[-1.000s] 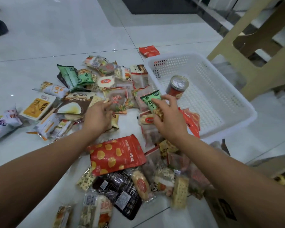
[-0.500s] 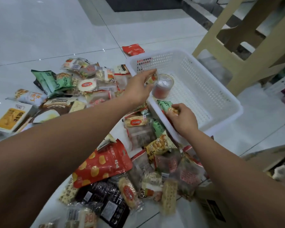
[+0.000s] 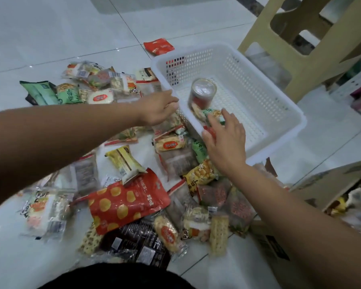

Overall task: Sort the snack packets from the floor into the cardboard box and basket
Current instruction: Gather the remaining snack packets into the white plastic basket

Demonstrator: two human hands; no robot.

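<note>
print on the snack packets [image 3: 127, 203] is too blurred to read.

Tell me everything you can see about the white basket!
The white basket is a rectangular tub that looks like plastic, with small holes in its walls and floor and a smooth, rounded rim. It sits on the shiny tiled floor, tipped up a little at its near-left edge, next to a beige stool. Inside stands a small can with a silvery top, with a couple of snack packets beside it; most of the floor is bare. The left hand is at its rim, and the right hand reaches over the near edge.
</note>
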